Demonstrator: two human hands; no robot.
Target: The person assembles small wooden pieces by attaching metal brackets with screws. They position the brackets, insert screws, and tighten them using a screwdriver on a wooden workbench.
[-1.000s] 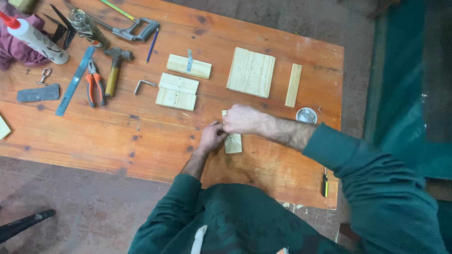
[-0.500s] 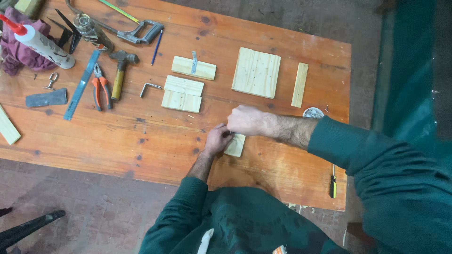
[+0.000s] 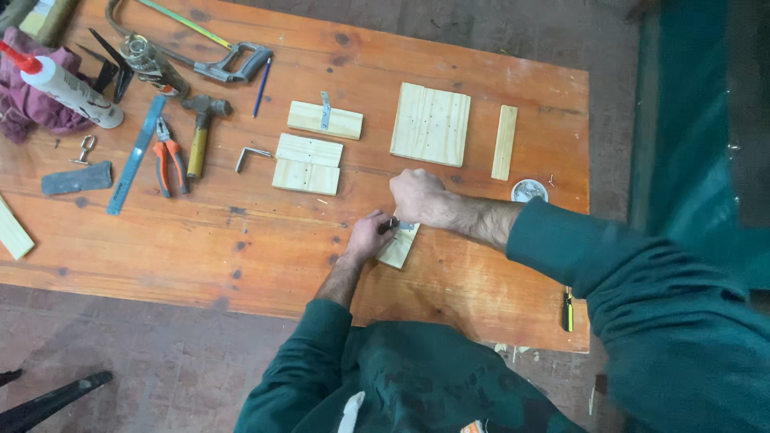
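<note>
My left hand point(image 3: 367, 237) rests on the near end of a small pale wood strip point(image 3: 399, 249) lying on the orange wooden table point(image 3: 200, 240) and pinches something small and dark at its top. My right hand point(image 3: 417, 195) is closed just above the strip's far end, over a small grey metal piece point(image 3: 406, 227); what it grips is hidden under the fingers. Both sleeves are dark green.
Behind lie a square pine board point(image 3: 431, 123), a narrow strip point(image 3: 504, 142), two small pine blocks point(image 3: 307, 163), one with a metal bracket point(image 3: 325, 119). Hammer point(image 3: 200, 128), orange pliers point(image 3: 168, 146), ruler point(image 3: 136, 154), saw point(image 3: 216, 56), glue bottle point(image 3: 68, 87) at left. A round tin point(image 3: 528, 191) and a screwdriver point(image 3: 568, 311) at right.
The view has shifted slightly. Both hands stay on the small wood strip, with only small movements of the fingers.
</note>
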